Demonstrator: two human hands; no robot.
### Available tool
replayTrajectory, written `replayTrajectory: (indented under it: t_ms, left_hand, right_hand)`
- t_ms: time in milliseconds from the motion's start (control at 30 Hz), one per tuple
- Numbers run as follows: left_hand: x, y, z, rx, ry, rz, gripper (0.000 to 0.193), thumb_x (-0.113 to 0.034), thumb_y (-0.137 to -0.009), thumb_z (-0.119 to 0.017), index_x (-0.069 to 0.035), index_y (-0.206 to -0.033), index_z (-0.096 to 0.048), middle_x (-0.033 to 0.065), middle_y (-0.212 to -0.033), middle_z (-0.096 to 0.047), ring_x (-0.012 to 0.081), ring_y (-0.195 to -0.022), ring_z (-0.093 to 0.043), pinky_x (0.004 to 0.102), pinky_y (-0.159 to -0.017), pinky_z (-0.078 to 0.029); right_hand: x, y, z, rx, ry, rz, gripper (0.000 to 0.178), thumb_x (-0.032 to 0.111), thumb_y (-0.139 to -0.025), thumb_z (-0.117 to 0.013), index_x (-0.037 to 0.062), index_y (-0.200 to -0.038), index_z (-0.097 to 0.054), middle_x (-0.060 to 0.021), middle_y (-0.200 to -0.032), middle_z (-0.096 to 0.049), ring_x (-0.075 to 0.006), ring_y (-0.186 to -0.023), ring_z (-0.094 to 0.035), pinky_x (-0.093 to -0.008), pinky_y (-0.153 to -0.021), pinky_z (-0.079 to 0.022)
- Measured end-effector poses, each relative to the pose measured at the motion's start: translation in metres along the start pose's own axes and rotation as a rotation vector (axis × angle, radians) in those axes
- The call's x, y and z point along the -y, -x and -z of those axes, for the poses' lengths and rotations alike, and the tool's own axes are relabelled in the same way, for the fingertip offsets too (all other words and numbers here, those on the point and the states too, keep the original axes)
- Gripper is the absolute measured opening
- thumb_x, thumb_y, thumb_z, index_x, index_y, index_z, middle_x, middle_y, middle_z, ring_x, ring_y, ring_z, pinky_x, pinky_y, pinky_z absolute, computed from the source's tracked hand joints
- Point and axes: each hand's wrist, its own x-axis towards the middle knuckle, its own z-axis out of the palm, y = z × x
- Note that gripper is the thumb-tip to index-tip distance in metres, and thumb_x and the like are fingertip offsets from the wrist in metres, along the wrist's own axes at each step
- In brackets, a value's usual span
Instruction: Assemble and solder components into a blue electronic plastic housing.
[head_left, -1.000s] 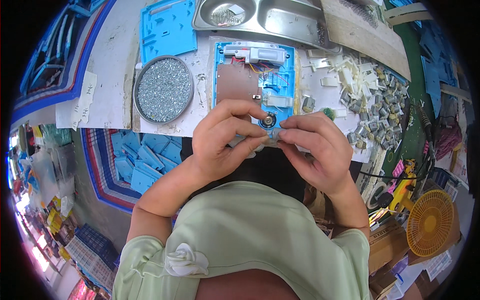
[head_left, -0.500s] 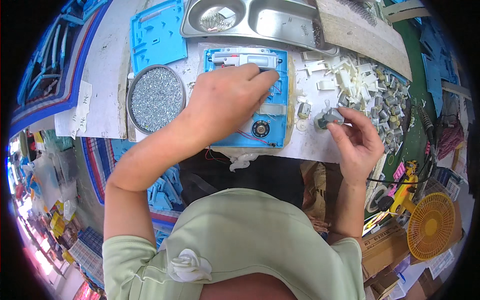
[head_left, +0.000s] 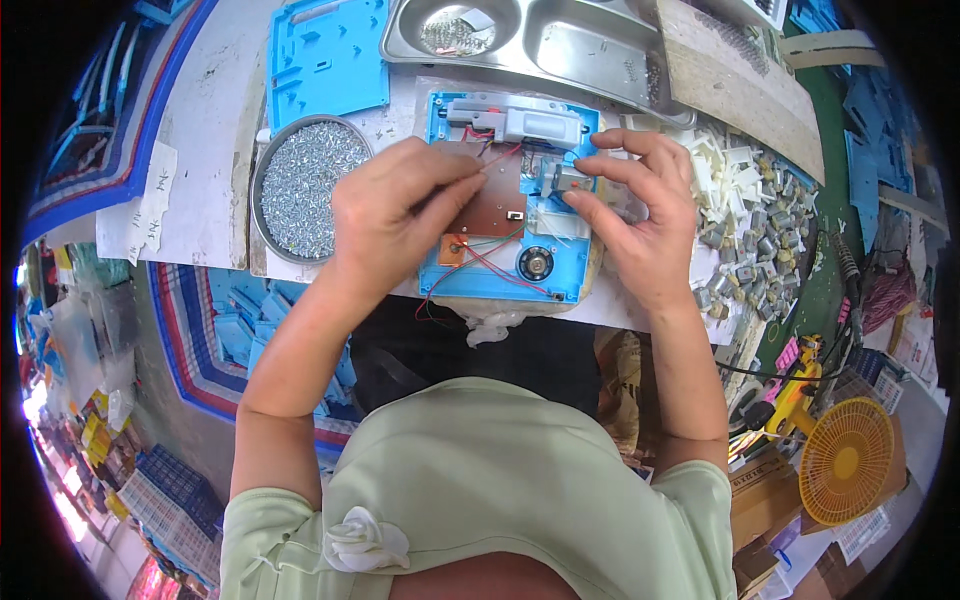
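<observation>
A blue plastic housing (head_left: 478,288) lies open before me, with a brown circuit board (head_left: 495,205), a round black speaker (head_left: 535,263) and a grey-white module (head_left: 540,125) in it. My left hand (head_left: 385,205) is over its left side, thumb and fingers pinched at a thin red wire (head_left: 505,154). At the housing's right side, my right hand (head_left: 645,195) holds a small grey motor (head_left: 570,180) between thumb and fingers. The motor is over the housing; whether it touches the inside I cannot tell. More red and green wires (head_left: 480,255) trail over the housing's lower left.
A round tin of screws (head_left: 312,190) stands at left, below a blue panel (head_left: 328,60). A metal tray (head_left: 590,55) holds small parts at the back. White plastic parts (head_left: 715,175) and small motors (head_left: 755,245) are heaped at right, beside a wooden board (head_left: 745,90).
My right hand has brought the motor leftward from the table to the housing. The left hand has drawn back to the left, uncovering the circuit board. The view has shifted slightly.
</observation>
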Motion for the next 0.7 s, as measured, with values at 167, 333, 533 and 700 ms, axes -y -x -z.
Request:
replayTrajectory:
  t_ms: [167,333,533,700]
  left_hand:
    - [0.002,0.002,-0.003,-0.015,-0.066,-0.173,0.020,0.002,-0.077,-0.081,-0.001,-0.096,-0.075,0.0105,-0.084,-0.071,0.0214,-0.068,-0.067,0.0296,-0.058,-0.053]
    - [-0.002,-0.003,-0.001,0.046,-0.068,-0.246,0.023,-0.004,-0.075,-0.083,-0.006,-0.098,-0.076,0.0080,-0.084,-0.069,0.0232,-0.068,-0.067,0.0320,-0.057,-0.053]
    - [-0.003,-0.001,-0.003,0.089,-0.061,-0.301,0.025,-0.007,-0.075,-0.083,-0.008,-0.099,-0.076,0.0068,-0.085,-0.068,0.0240,-0.070,-0.067,0.0335,-0.057,-0.053]
    - [-0.005,0.003,-0.003,0.067,-0.029,-0.259,0.024,-0.006,-0.075,-0.083,-0.007,-0.098,-0.075,0.0077,-0.086,-0.069,0.0243,-0.071,-0.067,0.0338,-0.058,-0.053]
  right_hand:
    - [-0.002,-0.004,0.002,0.069,0.028,-0.053,0.025,0.017,-0.070,-0.087,0.0130,-0.094,-0.079,-0.0060,-0.116,-0.066,-0.0299,-0.116,-0.049,-0.0414,-0.098,-0.041]
    - [-0.003,-0.006,0.003,0.125,0.061,-0.079,0.027,0.019,-0.071,-0.087,0.0137,-0.096,-0.080,-0.0067,-0.117,-0.063,-0.0298,-0.116,-0.048,-0.0421,-0.099,-0.040]
    - [0.009,-0.019,0.020,0.185,0.211,0.033,0.028,0.017,-0.072,-0.086,0.0112,-0.098,-0.078,-0.0086,-0.110,-0.064,-0.0309,-0.107,-0.054,-0.0406,-0.094,-0.044]
    - [0.032,-0.021,0.011,0.089,0.122,0.212,0.027,0.010,-0.074,-0.081,0.0090,-0.099,-0.071,-0.0042,-0.082,-0.064,-0.0246,-0.073,-0.061,-0.0355,-0.069,-0.044]
